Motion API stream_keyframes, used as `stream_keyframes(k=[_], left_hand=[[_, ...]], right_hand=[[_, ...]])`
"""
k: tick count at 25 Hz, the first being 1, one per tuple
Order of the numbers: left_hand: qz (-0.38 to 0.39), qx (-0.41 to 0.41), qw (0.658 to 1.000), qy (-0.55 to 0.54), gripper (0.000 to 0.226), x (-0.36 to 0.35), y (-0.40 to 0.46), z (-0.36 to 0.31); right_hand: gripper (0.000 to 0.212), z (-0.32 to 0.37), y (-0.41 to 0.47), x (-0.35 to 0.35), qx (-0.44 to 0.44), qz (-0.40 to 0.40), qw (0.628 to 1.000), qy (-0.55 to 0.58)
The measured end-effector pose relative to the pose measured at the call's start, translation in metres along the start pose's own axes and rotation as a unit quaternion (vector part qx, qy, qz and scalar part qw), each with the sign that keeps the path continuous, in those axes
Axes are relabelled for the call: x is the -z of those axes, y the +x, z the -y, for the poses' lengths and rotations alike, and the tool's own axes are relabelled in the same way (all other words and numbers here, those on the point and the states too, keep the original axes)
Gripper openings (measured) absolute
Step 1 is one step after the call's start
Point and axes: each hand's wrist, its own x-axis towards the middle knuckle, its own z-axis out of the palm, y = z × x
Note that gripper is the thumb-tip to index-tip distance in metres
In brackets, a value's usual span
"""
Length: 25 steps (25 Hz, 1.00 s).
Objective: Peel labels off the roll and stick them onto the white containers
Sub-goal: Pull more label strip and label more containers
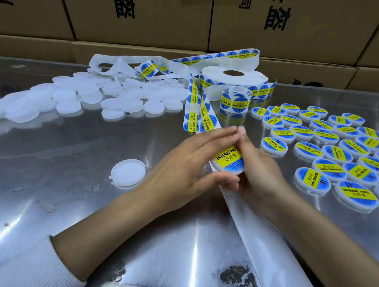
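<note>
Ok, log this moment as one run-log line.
step: pressing label onto container | left hand: fingers flat on label | right hand: holding container | labelled containers: right | bare containers: left

Bare counter [76,149] open at near left, lone white container [128,172] on it, unlabelled containers [111,95] crowding far left, labelled containers [331,148] filling right, label roll [233,79] and strips [197,112] blocking centre back
</note>
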Motion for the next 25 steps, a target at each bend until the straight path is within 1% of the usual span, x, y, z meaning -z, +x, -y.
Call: stream_keyframes(k=[2, 3, 6, 8, 10, 11, 13, 14, 15, 16, 17, 18, 19, 20, 21, 22, 23, 25], left_hand=[[-0.018, -0.037, 0.999, 0.029, 0.045, 0.000, 0.001, -0.001], [-0.027, -0.040, 0.999, 0.027, 0.040, 0.000, 0.002, -0.002], [-0.050, -0.022, 0.998, -0.026, 0.033, 0.001, 0.002, -0.001], [-0.078, -0.002, 0.994, -0.070, 0.028, 0.003, 0.002, 0.000], [-0.098, 0.006, 0.991, -0.092, 0.022, 0.003, 0.001, -0.001], [-0.110, -0.002, 0.991, -0.075, 0.019, 0.004, 0.001, -0.001], [-0.143, -0.025, 0.989, 0.012, 0.014, 0.010, 0.000, 0.002], [-0.152, -0.015, 0.987, 0.054, 0.015, 0.014, 0.000, 0.005], [-0.141, 0.021, 0.986, 0.092, 0.020, 0.018, 0.000, 0.009], [-0.101, 0.086, 0.982, 0.134, 0.032, 0.021, -0.001, 0.013], [-0.022, 0.178, 0.966, 0.184, 0.052, 0.022, -0.003, 0.018], [0.076, 0.283, 0.928, 0.230, 0.070, 0.020, -0.007, 0.023], [0.160, 0.368, 0.878, 0.260, 0.082, 0.017, -0.010, 0.027], [0.208, 0.420, 0.841, 0.269, 0.087, 0.012, -0.013, 0.030], [0.224, 0.442, 0.828, 0.263, 0.088, 0.010, -0.014, 0.033], [0.222, 0.437, 0.835, 0.249, 0.087, 0.009, -0.014, 0.035], [0.215, 0.410, 0.853, 0.238, 0.085, 0.008, -0.013, 0.037], [0.198, 0.322, 0.903, 0.204, 0.079, 0.008, -0.012, 0.036]], right_hand=[[0.052, 0.001, 0.001, 0.000, -0.005, 0.010, 0.999, 0.049], [0.052, 0.001, 0.001, 0.001, -0.009, 0.022, 0.998, 0.064], [0.056, 0.002, 0.002, 0.003, -0.032, 0.072, 0.994, 0.073], [0.060, 0.000, 0.003, 0.003, -0.045, 0.078, 0.994, 0.057], [0.057, 0.000, 0.006, 0.004, -0.034, 0.053, 0.998, 0.022], [0.052, 0.000, 0.008, 0.005, -0.019, 0.032, 0.999, 0.001], [0.045, 0.003, 0.012, 0.009, 0.018, -0.021, 0.999, -0.036], [0.043, 0.006, 0.013, 0.014, 0.036, -0.054, 0.997, -0.052], [0.042, 0.009, 0.016, 0.020, 0.053, -0.086, 0.992, -0.069], [0.042, 0.012, 0.018, 0.026, 0.066, -0.114, 0.987, -0.092], [0.041, 0.014, 0.020, 0.032, 0.077, -0.134, 0.980, -0.126], [0.040, 0.013, 0.023, 0.036, 0.084, -0.147, 0.971, -0.170], [0.036, 0.011, 0.026, 0.041, 0.087, -0.151, 0.960, -0.220], [0.029, 0.007, 0.028, 0.043, 0.089, -0.151, 0.948, -0.265], [0.018, 0.003, 0.030, 0.045, 0.091, -0.147, 0.939, -0.297], [0.009, -0.001, 0.031, 0.045, 0.094, -0.147, 0.931, -0.321], [0.012, -0.003, 0.031, 0.047, 0.099, -0.153, 0.920, -0.346], [0.028, -0.004, 0.030, 0.050, 0.106, -0.170, 0.888, -0.414]])
